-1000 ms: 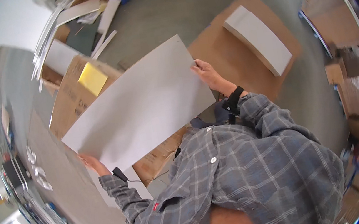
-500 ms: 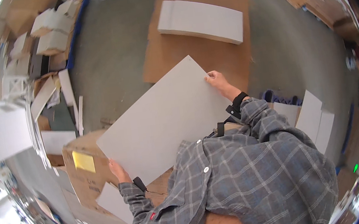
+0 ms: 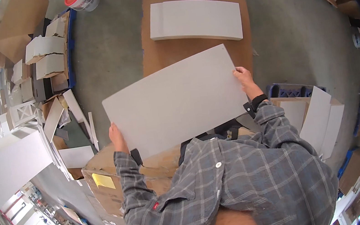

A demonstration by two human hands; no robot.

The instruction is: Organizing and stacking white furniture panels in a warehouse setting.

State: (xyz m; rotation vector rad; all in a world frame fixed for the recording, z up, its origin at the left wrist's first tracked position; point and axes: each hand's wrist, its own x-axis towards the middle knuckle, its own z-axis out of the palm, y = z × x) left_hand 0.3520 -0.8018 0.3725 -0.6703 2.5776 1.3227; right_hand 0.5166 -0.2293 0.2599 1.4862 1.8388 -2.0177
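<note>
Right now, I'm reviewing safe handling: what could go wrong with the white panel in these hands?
The white panel could tip or slip, since the left hand and right hand grip only its opposite short edges.
Its far corner might knock the white stack if swung forward.
It also blocks the view of whatever lies beneath, so a stumble is possible.

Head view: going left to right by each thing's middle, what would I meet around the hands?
White panels at far left → yellow paper → left hand → held white panel → right hand → white boards at right.
</note>
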